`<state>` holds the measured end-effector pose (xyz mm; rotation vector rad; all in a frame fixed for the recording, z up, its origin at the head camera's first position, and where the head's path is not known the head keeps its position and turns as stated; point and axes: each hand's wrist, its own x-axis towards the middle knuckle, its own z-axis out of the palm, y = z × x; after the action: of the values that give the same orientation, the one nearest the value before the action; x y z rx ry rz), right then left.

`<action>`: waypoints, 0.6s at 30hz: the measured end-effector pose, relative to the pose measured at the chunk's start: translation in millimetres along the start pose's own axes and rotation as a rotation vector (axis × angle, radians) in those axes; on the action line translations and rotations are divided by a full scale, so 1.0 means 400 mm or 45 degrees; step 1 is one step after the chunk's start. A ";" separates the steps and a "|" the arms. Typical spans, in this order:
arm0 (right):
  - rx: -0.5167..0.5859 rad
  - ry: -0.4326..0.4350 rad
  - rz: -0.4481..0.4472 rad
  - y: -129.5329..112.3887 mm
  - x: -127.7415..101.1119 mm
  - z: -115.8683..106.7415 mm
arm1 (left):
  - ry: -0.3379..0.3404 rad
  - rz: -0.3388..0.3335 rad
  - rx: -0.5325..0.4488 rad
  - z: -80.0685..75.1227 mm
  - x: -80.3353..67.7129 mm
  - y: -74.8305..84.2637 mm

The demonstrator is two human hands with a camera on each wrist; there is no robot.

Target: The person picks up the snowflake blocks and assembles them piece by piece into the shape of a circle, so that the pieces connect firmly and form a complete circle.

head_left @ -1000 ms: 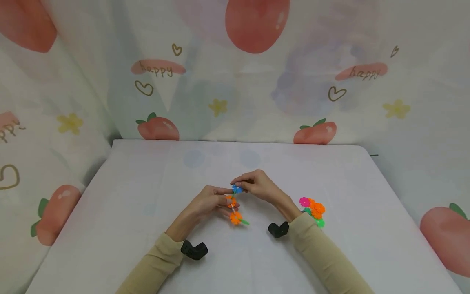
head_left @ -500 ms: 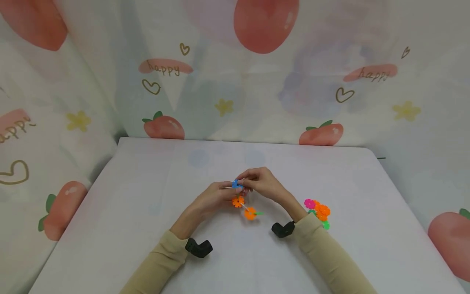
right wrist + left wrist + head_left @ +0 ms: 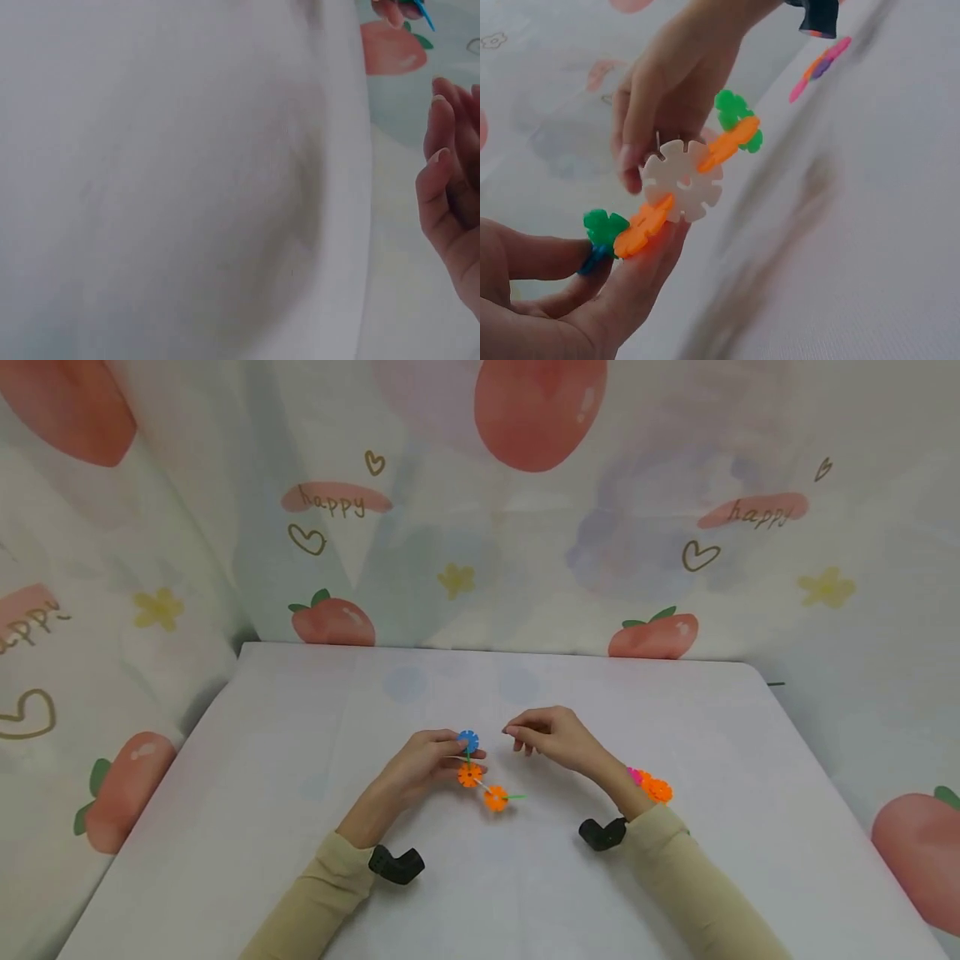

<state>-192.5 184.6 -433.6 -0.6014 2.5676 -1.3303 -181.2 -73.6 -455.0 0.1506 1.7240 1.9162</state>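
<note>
My left hand pinches a blue snowflake disc between thumb and fingers, at one end of a chain of interlocked plastic discs. In the left wrist view the chain runs from the blue disc through a green disc, an orange disc, a white disc and a second orange disc to another green disc. The chain's far end hangs over the table. My right hand hovers right of the chain with nothing in it. In the right wrist view its fingers are loosely bent.
Loose discs, pink and orange, lie on the white table to the right, partly hidden behind my right wrist. A patterned cloth wall rises along the table's back edge.
My right hand has let go of the blue disc and moved right, away from the chain. My left hand keeps hold of the blue disc, which has turned to face the head camera.
</note>
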 end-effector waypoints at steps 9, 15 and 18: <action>-0.080 0.051 0.093 0.058 -0.101 -0.076 | 0.010 -0.024 -0.020 -0.022 -0.006 -0.004; -0.150 0.051 0.147 0.097 -0.173 -0.131 | 0.008 -0.044 0.008 -0.031 -0.011 -0.002; -0.237 0.056 0.170 0.110 -0.206 -0.157 | 0.018 -0.047 0.028 -0.036 -0.014 0.000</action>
<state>-151.8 289.4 -434.7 -0.4249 2.7338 -1.0825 -182.7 -89.1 -455.8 0.1128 1.7455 1.8767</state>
